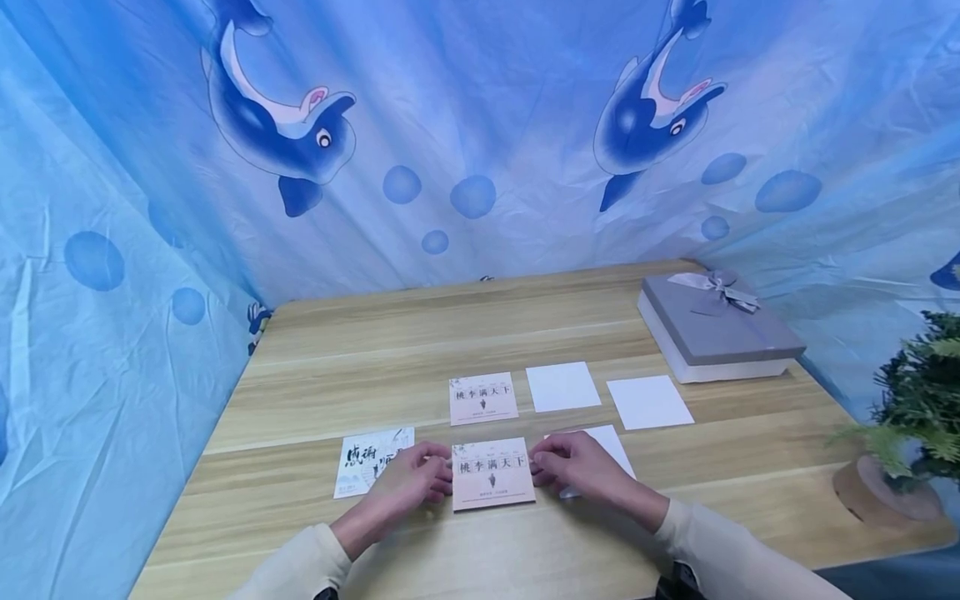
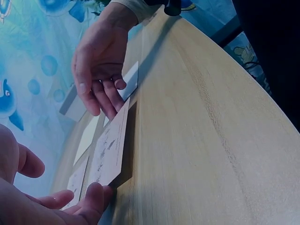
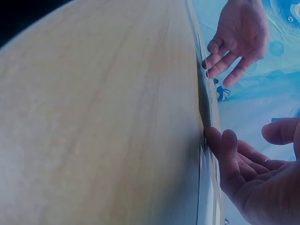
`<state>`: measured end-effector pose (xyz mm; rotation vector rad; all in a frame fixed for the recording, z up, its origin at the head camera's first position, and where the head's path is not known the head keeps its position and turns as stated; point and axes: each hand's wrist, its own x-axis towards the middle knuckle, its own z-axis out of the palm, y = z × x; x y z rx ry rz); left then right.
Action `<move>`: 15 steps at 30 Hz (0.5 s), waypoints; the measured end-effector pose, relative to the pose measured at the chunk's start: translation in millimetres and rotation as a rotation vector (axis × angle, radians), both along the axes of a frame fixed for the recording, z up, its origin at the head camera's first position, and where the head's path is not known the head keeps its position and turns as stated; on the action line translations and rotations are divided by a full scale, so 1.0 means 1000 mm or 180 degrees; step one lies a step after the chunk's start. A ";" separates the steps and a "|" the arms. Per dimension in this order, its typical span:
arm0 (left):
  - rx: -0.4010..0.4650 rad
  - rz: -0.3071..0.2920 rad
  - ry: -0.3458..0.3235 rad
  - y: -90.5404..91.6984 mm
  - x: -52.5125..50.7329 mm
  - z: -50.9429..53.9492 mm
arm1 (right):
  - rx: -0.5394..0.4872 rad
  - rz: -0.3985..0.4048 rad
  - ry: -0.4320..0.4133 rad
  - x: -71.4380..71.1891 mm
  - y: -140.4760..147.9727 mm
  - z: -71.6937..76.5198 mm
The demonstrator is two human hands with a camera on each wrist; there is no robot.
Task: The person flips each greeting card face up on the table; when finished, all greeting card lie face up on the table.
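Observation:
A pale pink square card (image 1: 493,492) with dark Chinese lettering and a small figure lies between my two hands. In the left wrist view a shadow shows beneath this card's near edge, so it seems slightly raised from the table. My left hand (image 1: 408,483) touches its left edge with the fingertips, thumb held apart. At the opposite edge are the fingertips of my right hand (image 1: 585,468), its thumb also off the card. Partly under the left hand is a white card (image 1: 356,479) with black brush lettering. A blank white card (image 1: 617,450) is partly hidden by the right hand.
Behind the hands lie a matching lettered card (image 1: 483,408) and two blank white cards, one in the middle (image 1: 562,387) and one to the right (image 1: 651,404). A grey-lidded gift box (image 1: 720,333) with a ribbon stands at the back right, a potted plant (image 1: 888,492) at the right edge.

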<state>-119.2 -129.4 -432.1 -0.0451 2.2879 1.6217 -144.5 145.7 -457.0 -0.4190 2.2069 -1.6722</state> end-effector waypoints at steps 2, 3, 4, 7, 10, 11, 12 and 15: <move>0.0033 -0.0006 -0.0019 0.000 0.000 0.000 | 0.0013 -0.0002 0.0010 0.000 0.000 0.000; 0.0046 -0.0011 -0.0026 0.000 -0.001 0.000 | 0.0018 0.0000 0.0014 0.000 0.000 0.000; 0.0056 -0.0016 -0.0031 0.000 -0.001 0.000 | 0.0031 0.0003 0.0016 0.000 0.001 0.000; 0.0030 -0.0021 -0.0027 0.000 -0.001 -0.001 | 0.0041 0.0016 -0.0019 0.000 0.001 0.000; -0.0032 -0.0010 -0.0001 0.000 -0.001 -0.001 | 0.0011 0.0020 -0.0098 0.001 0.000 0.001; -0.0061 0.0001 0.0009 0.000 -0.001 -0.001 | -0.0007 0.0020 -0.0124 0.001 0.000 0.001; -0.0079 0.0011 0.0019 0.000 -0.001 -0.001 | -0.0023 0.0023 -0.0143 0.001 0.000 0.001; -0.0098 0.0030 0.0046 -0.001 -0.001 -0.001 | -0.0027 -0.0002 -0.0176 0.002 0.000 0.001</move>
